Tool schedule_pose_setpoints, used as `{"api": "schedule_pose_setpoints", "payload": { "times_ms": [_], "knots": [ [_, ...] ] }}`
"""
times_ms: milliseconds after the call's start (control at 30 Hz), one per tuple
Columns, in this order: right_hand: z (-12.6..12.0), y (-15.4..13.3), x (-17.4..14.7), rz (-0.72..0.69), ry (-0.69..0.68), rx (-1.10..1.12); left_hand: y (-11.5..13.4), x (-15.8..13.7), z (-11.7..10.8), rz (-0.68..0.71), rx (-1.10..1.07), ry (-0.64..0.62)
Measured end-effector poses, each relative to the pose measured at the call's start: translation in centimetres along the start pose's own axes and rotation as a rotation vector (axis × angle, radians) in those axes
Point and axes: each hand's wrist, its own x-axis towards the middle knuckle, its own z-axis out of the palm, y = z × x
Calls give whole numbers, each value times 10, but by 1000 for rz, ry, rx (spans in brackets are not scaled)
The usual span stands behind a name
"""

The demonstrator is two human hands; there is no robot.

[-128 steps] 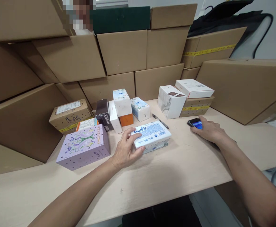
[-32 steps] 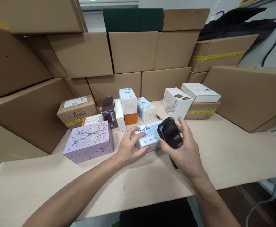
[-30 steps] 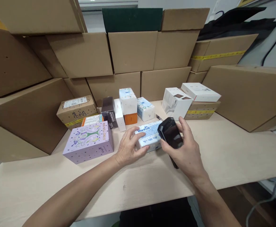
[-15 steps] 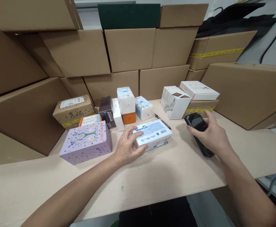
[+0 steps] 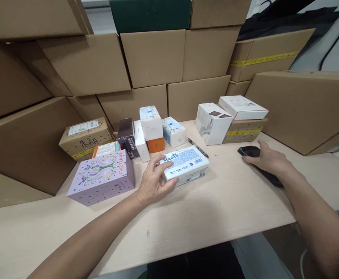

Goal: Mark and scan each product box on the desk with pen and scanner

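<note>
My left hand (image 5: 155,180) grips the left end of a white and blue tissue pack (image 5: 186,162) marked "Manhua", which rests on the table. At the right, my right hand (image 5: 269,159) is around a black handheld device (image 5: 251,151), thumb on its near left side and fingers on its far side. The device lies low at the tabletop, its lower part partly hidden by the hand. A dark pen (image 5: 197,147) lies just behind the tissue pack. Left of my left hand stands a lilac tea box (image 5: 102,176).
Behind are a tissue pack on an orange box (image 5: 156,145), another tissue pack (image 5: 173,131), a white box (image 5: 140,141) and a dark box (image 5: 125,137). A white carton (image 5: 213,124) and flat white box (image 5: 243,107) stand right. Large cardboard boxes (image 5: 152,58) wall the table (image 5: 187,228).
My right hand has moved right with the black device, which has gone from tilted up to lying nearly flat. My left hand stays on the tissue pack. The view has shifted slightly.
</note>
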Motion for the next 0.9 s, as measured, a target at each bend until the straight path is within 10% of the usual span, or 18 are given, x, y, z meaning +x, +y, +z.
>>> {"api": "schedule_pose_setpoints", "payload": {
  "times_ms": [167,400,900],
  "knots": [
    [-19,-45,-43,-303,51,-15,1,1,-1,-3,-7,-10],
    [-9,-125,-68,-872,-573,296,2,1,-4,23,-46,-10],
    [15,-119,-79,-775,-542,514,0,-2,-5,-27,-23,38]
  ]
}}
